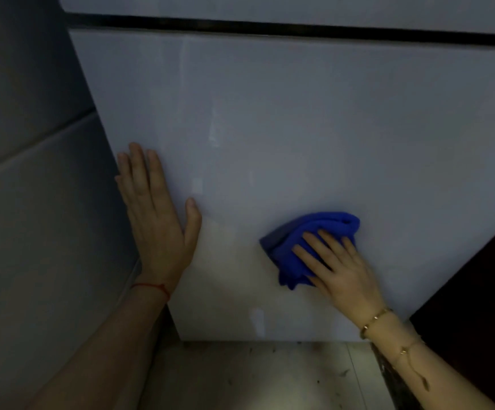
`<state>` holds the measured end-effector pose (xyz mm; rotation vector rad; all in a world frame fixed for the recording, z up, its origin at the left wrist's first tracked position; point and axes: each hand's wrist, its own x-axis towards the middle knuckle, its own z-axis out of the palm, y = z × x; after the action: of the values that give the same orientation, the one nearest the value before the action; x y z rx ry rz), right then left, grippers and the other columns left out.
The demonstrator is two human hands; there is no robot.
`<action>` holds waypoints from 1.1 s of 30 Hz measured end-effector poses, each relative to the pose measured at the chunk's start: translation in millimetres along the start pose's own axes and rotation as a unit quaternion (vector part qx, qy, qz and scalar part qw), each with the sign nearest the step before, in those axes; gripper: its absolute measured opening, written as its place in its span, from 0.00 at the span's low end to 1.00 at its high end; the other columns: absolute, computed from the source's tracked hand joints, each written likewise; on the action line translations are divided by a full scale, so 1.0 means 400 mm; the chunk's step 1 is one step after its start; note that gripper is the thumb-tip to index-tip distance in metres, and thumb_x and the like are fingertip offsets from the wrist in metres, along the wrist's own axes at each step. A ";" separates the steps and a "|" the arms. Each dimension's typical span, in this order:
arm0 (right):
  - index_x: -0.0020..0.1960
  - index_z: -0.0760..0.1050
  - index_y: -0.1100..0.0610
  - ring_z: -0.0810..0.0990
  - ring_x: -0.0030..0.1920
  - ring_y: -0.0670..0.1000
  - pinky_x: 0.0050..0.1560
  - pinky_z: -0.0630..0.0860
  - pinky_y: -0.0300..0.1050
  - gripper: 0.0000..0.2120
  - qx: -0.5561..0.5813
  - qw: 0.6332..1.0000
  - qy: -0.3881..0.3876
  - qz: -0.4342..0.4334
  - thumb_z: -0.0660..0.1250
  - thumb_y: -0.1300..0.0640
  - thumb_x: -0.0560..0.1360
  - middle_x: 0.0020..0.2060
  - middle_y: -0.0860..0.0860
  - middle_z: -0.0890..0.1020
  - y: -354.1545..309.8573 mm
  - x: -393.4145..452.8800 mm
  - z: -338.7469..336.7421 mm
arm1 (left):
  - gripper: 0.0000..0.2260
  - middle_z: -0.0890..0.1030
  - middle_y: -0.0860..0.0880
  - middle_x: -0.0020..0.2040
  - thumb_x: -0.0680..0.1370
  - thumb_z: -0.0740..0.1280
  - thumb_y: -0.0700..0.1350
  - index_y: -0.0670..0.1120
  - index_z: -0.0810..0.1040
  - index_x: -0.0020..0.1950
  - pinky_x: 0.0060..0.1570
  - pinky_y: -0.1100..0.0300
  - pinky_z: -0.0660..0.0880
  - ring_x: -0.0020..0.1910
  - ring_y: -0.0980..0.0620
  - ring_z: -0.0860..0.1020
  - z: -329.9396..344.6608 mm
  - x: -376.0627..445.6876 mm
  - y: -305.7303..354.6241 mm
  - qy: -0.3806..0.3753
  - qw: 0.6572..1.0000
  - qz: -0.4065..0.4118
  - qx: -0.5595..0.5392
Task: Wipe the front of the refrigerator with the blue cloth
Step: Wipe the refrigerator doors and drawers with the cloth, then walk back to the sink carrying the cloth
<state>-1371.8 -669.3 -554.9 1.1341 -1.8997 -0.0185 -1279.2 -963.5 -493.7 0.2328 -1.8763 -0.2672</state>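
Note:
The white refrigerator front (pixel 299 119) fills most of the view, its lower door split from the upper one by a dark gap (pixel 270 25). A bunched blue cloth (pixel 299 241) lies pressed against the lower door, right of centre. My right hand (pixel 338 267) lies flat on the cloth with fingers spread, holding it to the door. My left hand (pixel 154 214) rests flat and open on the door's left edge, fingers together and pointing up, holding nothing.
A grey wall or panel (pixel 33 173) runs along the left of the refrigerator. A dark cabinet side (pixel 477 291) stands at the right. Below the door lies a tiled floor (pixel 255 377) with scattered specks of dirt.

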 end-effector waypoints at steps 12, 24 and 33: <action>0.74 0.63 0.58 0.71 0.69 0.55 0.75 0.63 0.47 0.34 0.149 0.966 0.084 0.196 0.67 0.72 0.71 0.70 0.54 0.71 0.031 0.089 -0.164 | 0.23 0.72 0.36 0.71 0.77 0.69 0.38 0.33 0.72 0.72 0.74 0.42 0.66 0.72 0.38 0.69 -0.100 0.010 0.133 -0.047 0.999 -0.004 -0.009; 0.68 0.73 0.62 0.76 0.61 0.54 0.67 0.66 0.36 0.31 0.377 0.770 -0.250 0.449 0.69 0.72 0.65 0.63 0.56 0.79 0.130 0.290 -0.838 | 0.10 0.81 0.53 0.57 0.81 0.67 0.46 0.49 0.81 0.62 0.58 0.57 0.78 0.55 0.49 0.82 -0.537 0.382 0.417 -0.524 0.788 -0.305 -0.105; 0.73 0.67 0.58 0.73 0.68 0.58 0.67 0.67 0.44 0.26 0.393 0.523 -0.429 0.623 0.68 0.61 0.76 0.68 0.56 0.74 0.260 0.410 -1.421 | 0.10 0.86 0.44 0.53 0.80 0.67 0.43 0.43 0.83 0.59 0.48 0.59 0.76 0.54 0.43 0.85 -0.926 0.703 0.656 -0.688 0.643 -0.337 -0.014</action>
<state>-1079.0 -498.7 -59.0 -0.2534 -3.3789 1.4572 -1022.5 -820.3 -48.0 0.9078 -3.2201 -1.2746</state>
